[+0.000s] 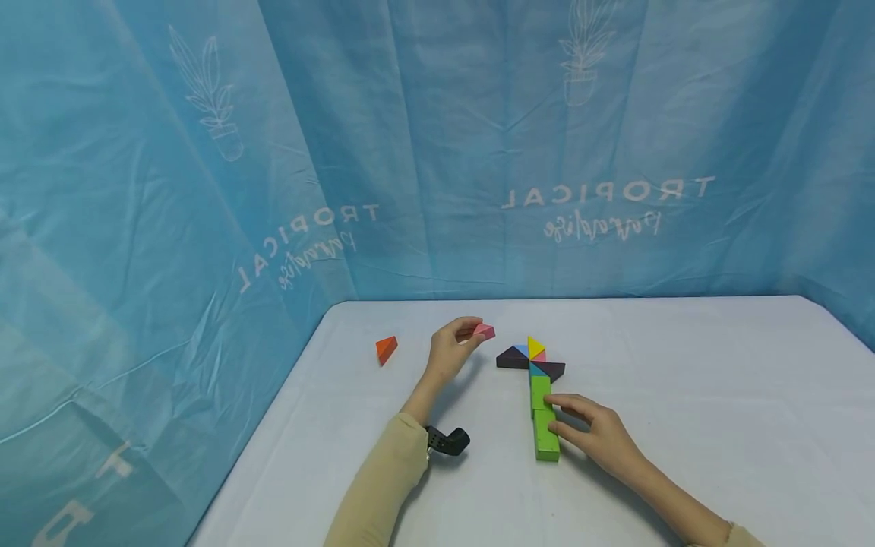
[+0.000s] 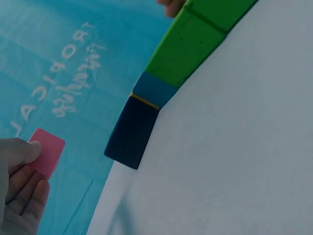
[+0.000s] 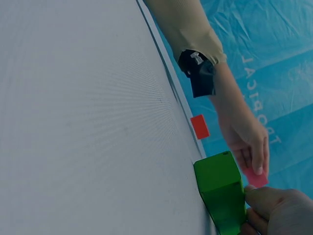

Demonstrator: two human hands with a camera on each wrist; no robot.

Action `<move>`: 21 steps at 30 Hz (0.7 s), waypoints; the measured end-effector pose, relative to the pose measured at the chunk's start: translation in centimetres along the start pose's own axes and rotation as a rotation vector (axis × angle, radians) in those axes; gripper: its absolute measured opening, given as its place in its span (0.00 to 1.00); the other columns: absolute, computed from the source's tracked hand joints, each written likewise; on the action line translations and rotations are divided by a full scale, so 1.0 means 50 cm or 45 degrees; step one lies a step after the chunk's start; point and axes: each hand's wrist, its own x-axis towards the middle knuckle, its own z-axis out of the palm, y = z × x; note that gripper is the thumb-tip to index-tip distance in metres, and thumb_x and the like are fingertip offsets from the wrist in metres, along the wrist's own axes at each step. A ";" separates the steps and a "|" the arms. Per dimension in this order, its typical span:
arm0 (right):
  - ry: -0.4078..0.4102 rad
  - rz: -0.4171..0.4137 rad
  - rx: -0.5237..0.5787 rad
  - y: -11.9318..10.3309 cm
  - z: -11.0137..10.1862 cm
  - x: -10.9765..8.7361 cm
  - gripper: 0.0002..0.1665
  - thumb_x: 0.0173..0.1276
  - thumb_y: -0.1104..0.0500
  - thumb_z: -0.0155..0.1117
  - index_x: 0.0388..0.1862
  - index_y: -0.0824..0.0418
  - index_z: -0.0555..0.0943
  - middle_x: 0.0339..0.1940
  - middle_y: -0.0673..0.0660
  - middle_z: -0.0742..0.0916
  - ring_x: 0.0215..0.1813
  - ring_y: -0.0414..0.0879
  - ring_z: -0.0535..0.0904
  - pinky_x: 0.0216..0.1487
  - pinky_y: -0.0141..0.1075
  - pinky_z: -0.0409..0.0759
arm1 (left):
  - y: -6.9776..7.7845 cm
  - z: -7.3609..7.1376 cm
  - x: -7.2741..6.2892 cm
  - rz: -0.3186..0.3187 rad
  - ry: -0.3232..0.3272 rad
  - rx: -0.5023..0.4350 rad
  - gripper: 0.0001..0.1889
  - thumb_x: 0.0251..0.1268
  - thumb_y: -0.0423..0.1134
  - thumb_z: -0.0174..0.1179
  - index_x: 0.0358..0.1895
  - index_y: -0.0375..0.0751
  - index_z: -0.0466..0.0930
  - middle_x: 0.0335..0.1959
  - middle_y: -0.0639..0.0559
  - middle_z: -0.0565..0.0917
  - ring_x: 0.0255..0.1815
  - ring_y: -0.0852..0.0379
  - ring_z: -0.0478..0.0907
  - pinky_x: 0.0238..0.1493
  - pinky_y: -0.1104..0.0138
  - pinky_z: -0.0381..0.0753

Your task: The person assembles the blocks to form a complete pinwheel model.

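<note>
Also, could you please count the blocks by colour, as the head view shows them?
Green rectangular blocks: 2
Near-black triangular blocks: 2
Blue triangular blocks: 2
Pink triangular blocks: 2 (1 in the left fingers)
Yellow triangular block: 1
Orange triangular block: 1
Total visible: 10

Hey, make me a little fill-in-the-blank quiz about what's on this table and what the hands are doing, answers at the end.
1. The left hand pinches a ____ block.
2. The two blocks set end to end beside the right hand are coloured ____.
3. In the head view, the orange block lies on the table to the ____ of the left hand.
4. At the top of the pinwheel-like cluster, the triangular tip is ____.

Missing words: pink; green; left; yellow.
</note>
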 end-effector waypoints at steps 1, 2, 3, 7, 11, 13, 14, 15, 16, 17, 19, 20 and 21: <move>-0.001 0.001 -0.001 -0.001 0.000 0.000 0.24 0.60 0.55 0.70 0.55 0.58 0.80 0.52 0.47 0.83 0.55 0.46 0.78 0.53 0.37 0.77 | 0.004 0.001 -0.004 -0.002 -0.012 -0.009 0.15 0.62 0.36 0.63 0.50 0.33 0.80 0.44 0.45 0.83 0.46 0.53 0.80 0.49 0.68 0.78; -0.003 0.002 -0.002 -0.001 0.000 0.000 0.24 0.60 0.55 0.70 0.55 0.58 0.80 0.52 0.47 0.83 0.55 0.47 0.78 0.53 0.37 0.77 | 0.007 0.003 -0.008 -0.004 -0.023 -0.013 0.15 0.62 0.36 0.63 0.51 0.33 0.79 0.45 0.45 0.83 0.46 0.53 0.80 0.49 0.68 0.78; -0.005 0.003 -0.005 -0.002 0.000 0.000 0.24 0.60 0.55 0.70 0.55 0.58 0.80 0.52 0.47 0.83 0.55 0.47 0.78 0.53 0.37 0.77 | 0.010 0.004 -0.011 -0.009 -0.031 -0.017 0.15 0.62 0.36 0.63 0.51 0.33 0.79 0.45 0.46 0.83 0.46 0.53 0.80 0.50 0.68 0.78; -0.008 0.017 -0.002 -0.003 0.000 0.000 0.24 0.60 0.55 0.70 0.56 0.58 0.80 0.52 0.47 0.83 0.55 0.47 0.78 0.53 0.37 0.77 | 0.016 0.008 -0.021 -0.022 -0.041 -0.025 0.15 0.62 0.36 0.63 0.51 0.34 0.79 0.45 0.47 0.83 0.46 0.55 0.79 0.49 0.69 0.78; -0.010 0.021 0.002 -0.002 0.000 -0.001 0.24 0.60 0.55 0.70 0.56 0.58 0.79 0.53 0.48 0.83 0.56 0.48 0.77 0.53 0.37 0.77 | 0.016 0.013 -0.030 -0.014 -0.058 -0.014 0.16 0.62 0.37 0.63 0.51 0.33 0.80 0.44 0.48 0.83 0.45 0.56 0.80 0.48 0.70 0.78; -0.010 0.018 0.003 -0.001 0.000 -0.001 0.24 0.60 0.55 0.70 0.56 0.58 0.79 0.53 0.48 0.83 0.56 0.48 0.77 0.53 0.37 0.77 | 0.016 0.016 -0.036 0.005 -0.070 -0.007 0.16 0.62 0.38 0.63 0.51 0.33 0.79 0.44 0.48 0.83 0.46 0.56 0.80 0.48 0.70 0.78; -0.010 0.016 0.002 -0.001 0.000 -0.001 0.24 0.60 0.55 0.70 0.56 0.58 0.79 0.53 0.48 0.83 0.56 0.48 0.77 0.53 0.37 0.77 | 0.016 0.017 -0.040 0.016 -0.074 0.000 0.16 0.62 0.38 0.63 0.51 0.33 0.79 0.45 0.48 0.83 0.46 0.56 0.80 0.49 0.70 0.78; -0.010 0.014 0.005 0.000 0.000 -0.001 0.24 0.60 0.55 0.70 0.56 0.58 0.80 0.53 0.48 0.83 0.56 0.48 0.77 0.53 0.37 0.77 | 0.017 0.018 -0.043 0.024 -0.077 0.004 0.16 0.62 0.37 0.63 0.51 0.34 0.79 0.44 0.48 0.83 0.46 0.57 0.80 0.48 0.71 0.78; -0.009 0.011 0.007 0.000 0.000 -0.001 0.24 0.60 0.55 0.70 0.56 0.58 0.80 0.53 0.48 0.83 0.56 0.48 0.77 0.53 0.36 0.77 | 0.016 0.019 -0.047 0.036 -0.079 0.006 0.16 0.62 0.37 0.63 0.51 0.33 0.79 0.44 0.48 0.83 0.46 0.56 0.80 0.49 0.70 0.78; -0.009 0.010 0.009 0.001 0.000 -0.001 0.24 0.60 0.54 0.70 0.56 0.58 0.80 0.53 0.48 0.83 0.56 0.48 0.77 0.53 0.36 0.77 | 0.017 0.020 -0.050 0.046 -0.079 0.005 0.16 0.62 0.37 0.63 0.50 0.33 0.80 0.44 0.47 0.83 0.45 0.56 0.80 0.49 0.70 0.78; -0.009 0.011 0.015 0.001 -0.001 -0.001 0.24 0.60 0.54 0.70 0.56 0.58 0.80 0.53 0.48 0.82 0.56 0.48 0.77 0.54 0.37 0.77 | 0.017 0.023 -0.057 0.062 -0.079 0.010 0.15 0.61 0.35 0.64 0.50 0.32 0.80 0.44 0.46 0.83 0.45 0.54 0.80 0.48 0.70 0.78; -0.010 0.014 0.014 0.001 -0.001 -0.001 0.25 0.60 0.54 0.70 0.56 0.58 0.79 0.53 0.48 0.82 0.56 0.48 0.77 0.54 0.37 0.77 | 0.016 0.024 -0.061 0.064 -0.081 0.016 0.15 0.61 0.35 0.64 0.49 0.32 0.80 0.44 0.46 0.83 0.45 0.54 0.81 0.48 0.71 0.78; -0.011 0.018 0.015 0.000 -0.001 -0.001 0.25 0.60 0.53 0.70 0.56 0.58 0.79 0.53 0.48 0.82 0.56 0.48 0.77 0.54 0.37 0.77 | 0.016 0.025 -0.065 0.064 -0.084 0.022 0.15 0.60 0.35 0.64 0.49 0.32 0.80 0.43 0.46 0.83 0.45 0.54 0.81 0.48 0.71 0.78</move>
